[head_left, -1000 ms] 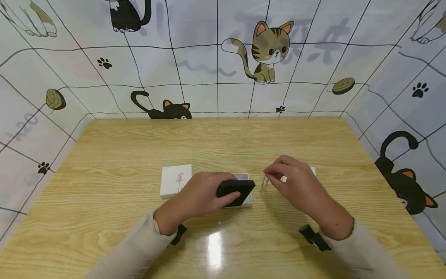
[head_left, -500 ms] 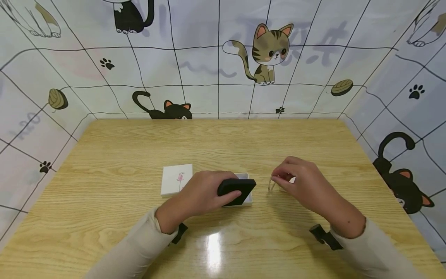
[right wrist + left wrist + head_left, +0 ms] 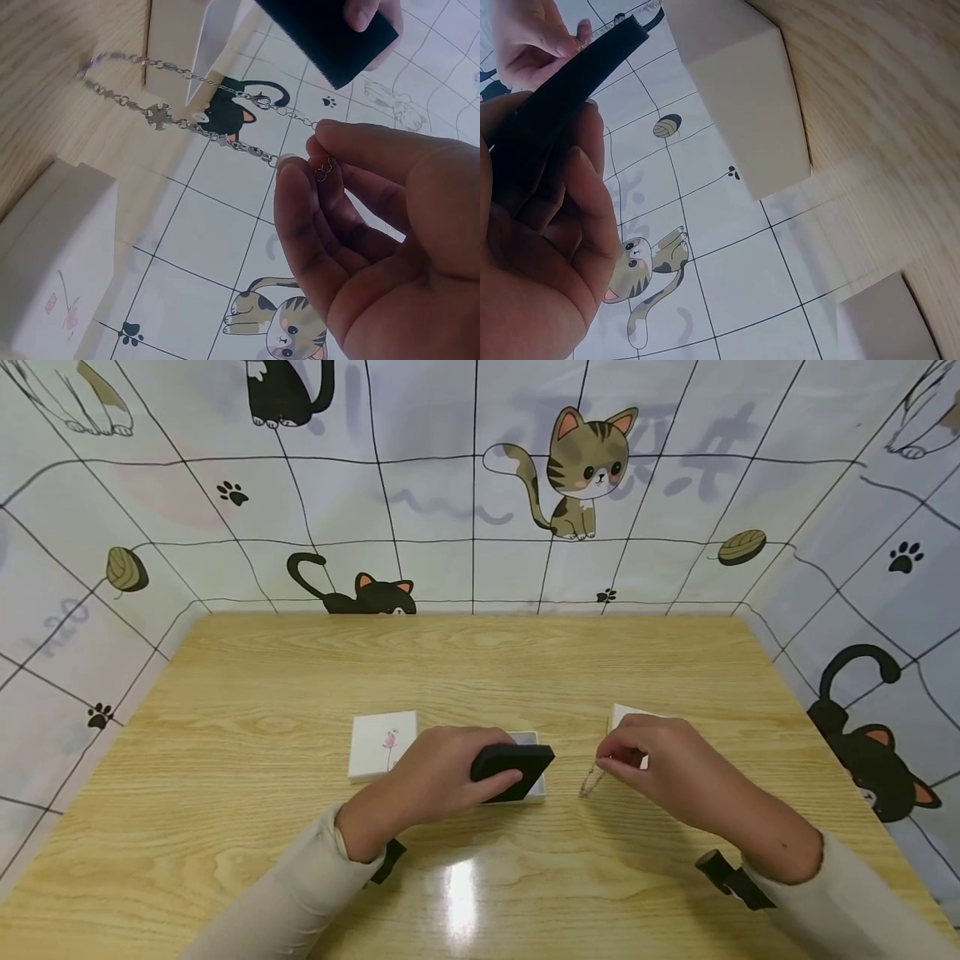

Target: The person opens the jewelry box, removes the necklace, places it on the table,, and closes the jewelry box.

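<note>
My left hand (image 3: 431,777) grips a black pad (image 3: 517,772), tilted over an open white box (image 3: 534,739); fingers lie behind the pad and the thumb across its front. To its right, my right hand (image 3: 667,764) pinches a silver chain bracelet (image 3: 588,781) between thumb and forefinger. The bracelet hangs in a loop; in the right wrist view a cross-shaped charm (image 3: 159,116) shows along it. Much of the open box is hidden by the pad and left hand.
A white lid (image 3: 381,743) with a pink flower lies left of the left hand. Behind the right hand is another white box piece (image 3: 626,712), partly covered; its flower print shows in the right wrist view. Cat-patterned cloth walls (image 3: 435,510) border the wooden table (image 3: 480,668).
My right hand has moved right and a little nearer with the bracelet, uncovering more of the right-hand white box piece. The left hand and black pad have stayed almost still.
</note>
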Demonstrator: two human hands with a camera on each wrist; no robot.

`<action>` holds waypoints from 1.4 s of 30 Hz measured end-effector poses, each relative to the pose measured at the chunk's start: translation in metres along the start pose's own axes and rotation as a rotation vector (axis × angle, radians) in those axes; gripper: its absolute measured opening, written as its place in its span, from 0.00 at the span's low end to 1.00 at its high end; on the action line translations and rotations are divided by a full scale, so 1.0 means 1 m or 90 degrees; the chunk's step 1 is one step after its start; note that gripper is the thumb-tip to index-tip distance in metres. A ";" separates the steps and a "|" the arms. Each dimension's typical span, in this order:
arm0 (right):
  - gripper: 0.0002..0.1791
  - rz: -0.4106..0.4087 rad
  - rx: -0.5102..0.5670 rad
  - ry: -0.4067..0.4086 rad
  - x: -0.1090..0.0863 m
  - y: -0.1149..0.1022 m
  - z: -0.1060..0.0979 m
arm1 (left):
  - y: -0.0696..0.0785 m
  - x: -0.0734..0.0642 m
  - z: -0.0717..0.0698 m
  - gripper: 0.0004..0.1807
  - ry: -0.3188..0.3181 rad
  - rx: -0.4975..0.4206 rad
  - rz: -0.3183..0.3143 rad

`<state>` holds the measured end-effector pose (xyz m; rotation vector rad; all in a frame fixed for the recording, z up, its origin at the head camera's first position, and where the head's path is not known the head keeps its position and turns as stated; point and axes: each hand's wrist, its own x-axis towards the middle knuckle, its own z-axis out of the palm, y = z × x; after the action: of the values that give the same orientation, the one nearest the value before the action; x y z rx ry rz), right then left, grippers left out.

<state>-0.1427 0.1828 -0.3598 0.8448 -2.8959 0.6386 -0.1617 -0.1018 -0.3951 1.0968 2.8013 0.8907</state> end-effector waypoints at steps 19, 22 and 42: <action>0.00 0.039 0.011 -0.050 0.020 0.006 0.012 | 0.002 -0.001 0.000 0.15 0.004 0.005 0.008; 0.02 0.059 0.012 -0.064 0.033 0.010 0.016 | 0.003 -0.001 0.000 0.15 0.005 0.007 0.009; 0.06 0.063 -0.040 -0.219 0.106 0.051 0.029 | 0.003 -0.001 0.002 0.16 0.008 0.017 0.012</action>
<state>-0.2581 0.1570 -0.3876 0.8878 -3.2621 0.4425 -0.1590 -0.0999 -0.3954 1.1261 2.8260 0.8686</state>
